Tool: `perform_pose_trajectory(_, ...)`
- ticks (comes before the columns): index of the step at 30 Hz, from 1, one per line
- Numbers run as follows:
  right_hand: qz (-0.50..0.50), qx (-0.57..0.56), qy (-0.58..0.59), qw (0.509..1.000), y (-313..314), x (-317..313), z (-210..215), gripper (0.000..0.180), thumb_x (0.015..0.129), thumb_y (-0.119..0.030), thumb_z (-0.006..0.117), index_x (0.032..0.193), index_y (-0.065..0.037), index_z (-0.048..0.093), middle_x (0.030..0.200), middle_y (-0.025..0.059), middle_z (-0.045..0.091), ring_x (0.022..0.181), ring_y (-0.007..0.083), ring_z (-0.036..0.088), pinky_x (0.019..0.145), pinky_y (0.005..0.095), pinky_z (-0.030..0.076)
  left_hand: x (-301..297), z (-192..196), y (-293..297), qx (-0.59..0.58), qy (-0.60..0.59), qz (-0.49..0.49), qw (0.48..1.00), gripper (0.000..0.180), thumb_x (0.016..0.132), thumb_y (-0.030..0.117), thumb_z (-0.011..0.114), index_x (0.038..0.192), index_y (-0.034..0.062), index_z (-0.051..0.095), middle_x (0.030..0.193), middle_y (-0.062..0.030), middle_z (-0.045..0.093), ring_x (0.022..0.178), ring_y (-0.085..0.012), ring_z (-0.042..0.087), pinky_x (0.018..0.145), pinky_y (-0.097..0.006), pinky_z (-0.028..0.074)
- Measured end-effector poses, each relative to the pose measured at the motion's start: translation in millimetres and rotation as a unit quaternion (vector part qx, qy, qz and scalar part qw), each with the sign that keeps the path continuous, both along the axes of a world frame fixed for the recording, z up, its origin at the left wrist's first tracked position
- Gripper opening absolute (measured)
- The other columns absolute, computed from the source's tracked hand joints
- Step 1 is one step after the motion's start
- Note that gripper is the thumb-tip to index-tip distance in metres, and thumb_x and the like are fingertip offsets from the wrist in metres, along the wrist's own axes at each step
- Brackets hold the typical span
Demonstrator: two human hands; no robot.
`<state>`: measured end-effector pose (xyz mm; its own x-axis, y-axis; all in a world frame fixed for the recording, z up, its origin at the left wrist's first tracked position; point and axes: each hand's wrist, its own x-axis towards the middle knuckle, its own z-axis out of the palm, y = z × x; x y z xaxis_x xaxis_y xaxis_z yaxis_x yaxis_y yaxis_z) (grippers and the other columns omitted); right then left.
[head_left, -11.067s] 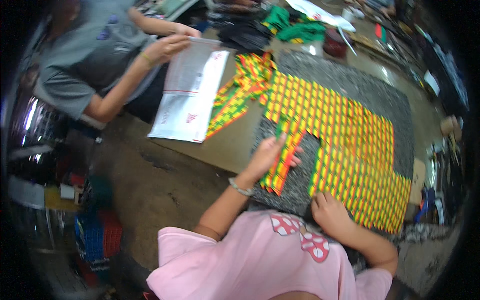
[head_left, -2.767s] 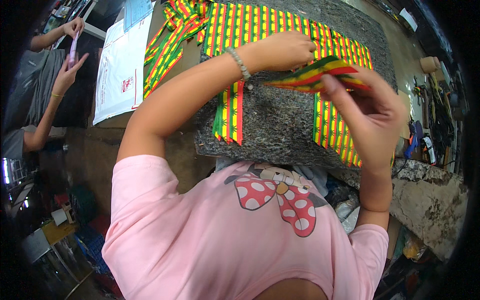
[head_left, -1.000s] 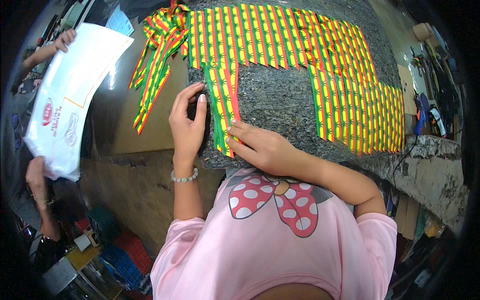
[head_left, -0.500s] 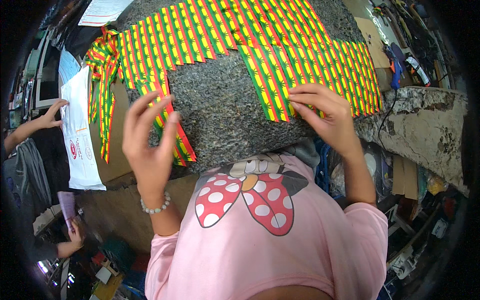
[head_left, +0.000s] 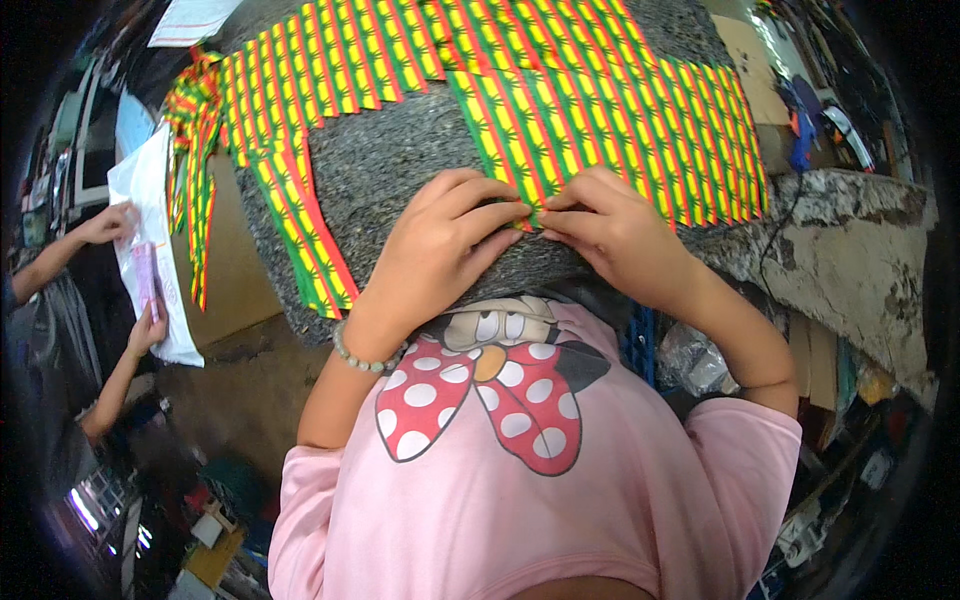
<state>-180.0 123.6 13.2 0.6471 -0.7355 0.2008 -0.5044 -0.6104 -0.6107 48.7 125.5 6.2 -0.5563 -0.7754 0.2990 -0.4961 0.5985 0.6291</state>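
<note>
1. Since half a second ago, the left hand [head_left: 440,245] has moved from the loose strips [head_left: 300,215] on the left across to the right hand [head_left: 625,235]; the co-worker's lower hand [head_left: 150,325] has risen, bringing a purple packet [head_left: 145,270] up in front of the white bag [head_left: 152,180].
2. The left hand is narrow, its fingertips pinching the lower end of a ribbon strip [head_left: 500,150].
3. The right hand is narrow too, pinching that same end just beside the left fingertips.
4. This ribbon strip is at the left edge of the right-hand block of strips [head_left: 650,130], on the dark grey mat [head_left: 390,170]; it is patterned in green, yellow and red.
5. The loose strips hang down the mat's left side, near the left forearm, with bare mat between them and the pinched strip.
6. A tangled ribbon bundle [head_left: 195,105] lies beyond the mat's left edge, next to the white bag.
7. A bead bracelet [head_left: 365,362] circles the left wrist.
8. At the far right are a brown board [head_left: 748,70] and a blue tool [head_left: 802,140].
</note>
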Motion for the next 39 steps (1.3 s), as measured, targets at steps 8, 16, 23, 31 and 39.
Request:
perform_pose_trajectory(8, -0.007, -0.08, 0.049, 0.996, 2, 13, 9, 0.02, 0.075, -0.001, 0.068, 0.093, 0.0, 0.06, 0.093, 0.0123, 0.06, 0.087, 0.0308, 0.06, 0.074, 0.038, 0.05, -2, -12, 0, -0.082, 0.007, 0.014, 0.996, 0.023, 0.079, 0.013, 0.073, 0.1, 0.0075, 0.066, 0.097, -0.0051, 0.063, 0.094, -0.0246, 0.059, 0.08, -0.036, 0.048)
perform_pose_trajectory(16, -0.055, -0.042, 0.053, 0.996, 0, 15, 14, 0.021, 0.079, 0.0, 0.068, 0.098, 0.0, 0.059, 0.089, 0.015, 0.062, 0.081, 0.0324, 0.062, 0.07, 0.0397, 0.05, -7, -16, 4, -0.087, 0.005, 0.033, 0.996, 0.023, 0.081, 0.016, 0.07, 0.101, 0.0068, 0.065, 0.096, -0.0041, 0.061, 0.096, -0.0224, 0.058, 0.078, -0.036, 0.045)
perform_pose_trajectory(23, -0.065, 0.087, -0.027, 0.994, -14, 11, 22, 0.041, 0.076, -0.005, 0.075, 0.115, -0.003, 0.063, 0.099, 0.0138, 0.062, 0.091, 0.026, 0.063, 0.078, 0.0352, 0.051, -8, -15, -3, -0.079, 0.024, 0.037, 0.996, 0.023, 0.076, 0.012, 0.065, 0.099, 0.0063, 0.066, 0.093, -0.0056, 0.061, 0.09, -0.024, 0.057, 0.076, -0.036, 0.045)
perform_pose_trajectory(31, 0.018, 0.043, -0.048, 0.998, -48, 17, 10, 0.036, 0.068, 0.004, 0.07, 0.103, -0.004, 0.07, 0.1, 0.0076, 0.063, 0.099, 0.0263, 0.06, 0.084, 0.0344, 0.049, -10, 8, -10, -0.123, 0.043, 0.055, 0.99, 0.031, 0.072, 0.0, 0.068, 0.102, 0.0056, 0.066, 0.09, -0.0044, 0.062, 0.077, -0.0228, 0.059, 0.065, -0.031, 0.05)
perform_pose_trajectory(39, 0.034, -0.096, -0.092, 0.991, -55, 15, 34, 0.037, 0.067, 0.006, 0.066, 0.103, -0.002, 0.07, 0.103, 0.0115, 0.065, 0.101, 0.0303, 0.064, 0.086, 0.0397, 0.052, -10, 37, -3, -0.048, 0.248, 0.152, 0.956, 0.041, 0.079, 0.005, 0.073, 0.118, 0.0035, 0.062, 0.106, -0.0101, 0.062, 0.085, -0.0195, 0.062, 0.07, -0.029, 0.052)
